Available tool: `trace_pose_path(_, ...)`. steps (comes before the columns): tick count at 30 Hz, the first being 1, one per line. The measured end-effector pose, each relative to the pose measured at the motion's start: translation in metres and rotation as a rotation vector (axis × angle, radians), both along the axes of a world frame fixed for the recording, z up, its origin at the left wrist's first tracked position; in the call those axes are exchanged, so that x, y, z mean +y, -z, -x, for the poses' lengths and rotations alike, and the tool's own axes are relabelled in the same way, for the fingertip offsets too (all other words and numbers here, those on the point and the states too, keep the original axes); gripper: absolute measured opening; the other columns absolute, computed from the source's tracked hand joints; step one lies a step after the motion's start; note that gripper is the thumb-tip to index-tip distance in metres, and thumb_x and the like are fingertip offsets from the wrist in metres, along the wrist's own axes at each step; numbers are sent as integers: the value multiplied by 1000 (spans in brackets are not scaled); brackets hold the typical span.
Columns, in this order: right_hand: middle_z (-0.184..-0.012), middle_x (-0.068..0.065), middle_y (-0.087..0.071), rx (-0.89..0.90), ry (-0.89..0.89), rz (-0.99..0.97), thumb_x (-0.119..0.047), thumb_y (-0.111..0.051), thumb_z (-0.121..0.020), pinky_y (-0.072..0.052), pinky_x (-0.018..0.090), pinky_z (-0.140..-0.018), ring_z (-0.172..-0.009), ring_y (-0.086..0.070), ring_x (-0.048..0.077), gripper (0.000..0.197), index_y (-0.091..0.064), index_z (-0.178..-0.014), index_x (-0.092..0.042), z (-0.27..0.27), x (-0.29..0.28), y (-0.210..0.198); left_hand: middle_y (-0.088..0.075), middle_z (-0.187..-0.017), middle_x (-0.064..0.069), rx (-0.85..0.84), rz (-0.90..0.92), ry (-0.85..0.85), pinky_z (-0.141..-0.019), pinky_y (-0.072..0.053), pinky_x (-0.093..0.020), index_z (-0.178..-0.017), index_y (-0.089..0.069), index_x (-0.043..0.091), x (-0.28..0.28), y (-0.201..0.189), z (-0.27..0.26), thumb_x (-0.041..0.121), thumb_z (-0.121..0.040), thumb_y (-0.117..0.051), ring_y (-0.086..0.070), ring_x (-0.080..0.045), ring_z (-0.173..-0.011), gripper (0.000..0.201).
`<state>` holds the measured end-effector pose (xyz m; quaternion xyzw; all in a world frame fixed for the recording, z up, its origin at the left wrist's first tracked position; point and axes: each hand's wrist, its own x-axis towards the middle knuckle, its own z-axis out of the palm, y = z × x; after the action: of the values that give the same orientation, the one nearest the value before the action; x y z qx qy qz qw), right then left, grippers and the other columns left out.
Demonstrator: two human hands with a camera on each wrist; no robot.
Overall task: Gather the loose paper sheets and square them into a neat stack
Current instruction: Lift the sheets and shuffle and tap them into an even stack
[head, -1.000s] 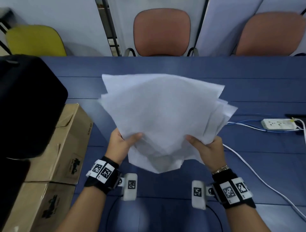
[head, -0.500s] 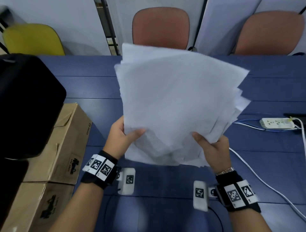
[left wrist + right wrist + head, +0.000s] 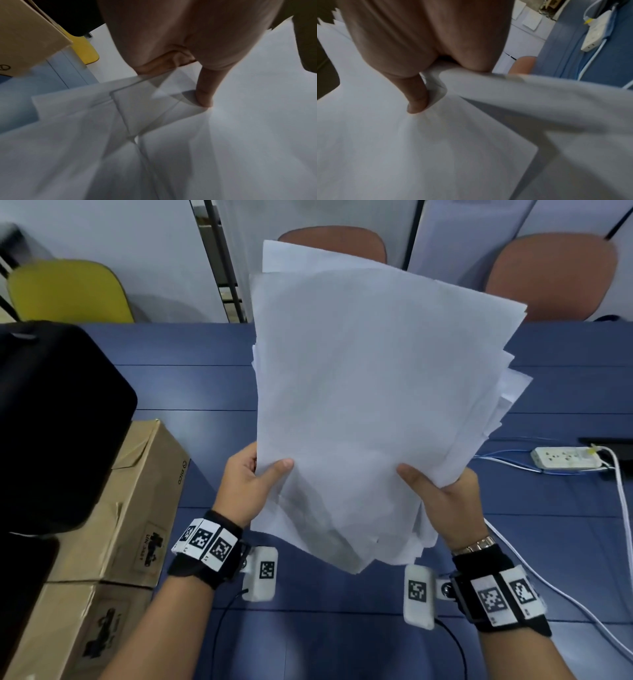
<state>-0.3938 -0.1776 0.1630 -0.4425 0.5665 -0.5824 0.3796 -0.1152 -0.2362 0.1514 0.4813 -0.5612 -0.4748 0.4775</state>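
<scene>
White paper sheets (image 3: 370, 405) now tipped steeper than a second ago, top edge toward 12 o'clock, lifted clear of blue table (image 3: 205, 388). Left hand (image 3: 246, 484) and right hand (image 3: 445, 498) pinch lower corners, thumbs on front; edges still uneven.

Office: blue table (image 3: 205, 388) (padded chairs (image 3: 551, 275) behind)

Dim, blurred wrist views; soft shadows

blue table (image 3: 205, 385), chairs (image 3: 551, 278), pale wall (image 3: 137, 237)
</scene>
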Motion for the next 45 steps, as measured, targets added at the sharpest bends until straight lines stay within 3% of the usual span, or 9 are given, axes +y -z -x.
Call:
trace_pose_path(7, -83, -9, -79, -266, 167, -54, -2, -74, -81, -59, 26, -69, -80, -74, 9, 16, -72, -91, -14, 8, -2, 16, -62, -138, -5, 311, -513, -130, -96, -54, -44, -144, -40, 20, 16, 65, -24, 19, -57, -94, -66, -23, -119, 102)
trace_pose_path(13, -106, 6, -76, -369, 307, -221, -2, -75, -81, -56, 42, -90, -103, -70, 27, 31, -70, -112, -4, 10, 1, 54, -73, -120, -16, 467, -677, -266, -96, -53, -48, -121, -66, 4, 46, 96, -20, -5, -76, -75, -70, -35, -109, 47)
trace_pose_path(17, -100, 2, -73, -402, 374, -298, -1, -74, -82, -60, 28, -70, -91, -70, 21, 19, -71, -96, -14, 1, 8, 78, -79, -102, -12, 316, -635, -448, -78, -59, -39, -102, -73, 5, 51, 99, -21, -9, -75, -78, -74, -30, -90, 31)
trace_pose_path(22, -93, 4, -73, -447, 434, -412, -5, -76, -82, -55, 28, -64, -77, -69, 19, 12, -70, -88, -13, -5, 10, 96, -77, -95, -14, 185, -618, -486, -85, -59, -48, -90, -75, 1, 52, 101, -25, 0, -83, -76, -73, -34, -87, 7)
trace_pose_path(26, -95, 5, -73, -481, 470, -458, -4, -77, -81, -56, 37, -75, -82, -69, 23, 14, -69, -89, -12, -8, 11, 103, -77, -81, -9, 31, -541, -473, -82, -59, -57, -75, -73, 2, 50, 104, -33, 26, -76, -82, -72, -29, -76, 26)
trace_pose_path(35, -108, 15, -72, -503, 490, -581, -1, -77, -80, -56, 47, -86, -97, -69, 33, 19, -69, -93, -11, -8, 12, 117, -80, -84, 0, 121, -529, -470, -79, -57, -35, -84, -77, 12, 44, 99, -37, -2, -86, -72, -75, -25, -84, 15)
trace_pose_path(39, -112, 20, -67, -514, 473, -735, -6, -78, -80, -55, 34, -66, -94, -66, 34, 40, -61, -114, 6, -5, 25, 125, -77, -99, -10, 139, -628, -458, -85, -57, -40, -94, -75, 7, 51, 110, -40, -2, -89, -68, -73, -30, -91, 12)
trace_pose_path(42, -108, 18, -62, -540, 450, -882, -17, -78, -82, -51, 29, -51, -77, -62, 28, 52, -53, -121, 7, -4, 47, 145, -76, -100, -10, 214, -745, -432, -71, -55, -34, -106, -73, 4, 64, 125, -41, 1, -88, -68, -71, -30, -83, 19)
trace_pose_path(45, -110, 21, -68, -639, 435, -985, -23, -82, -76, -58, 45, -72, -91, -67, 37, 57, -60, -117, 10, -10, 72, 167, -72, -94, -17, 202, -940, -337, -56, -47, -33, -112, -68, 2, 83, 141, -41, 3, -77, -69, -60, -28, -63, 35)
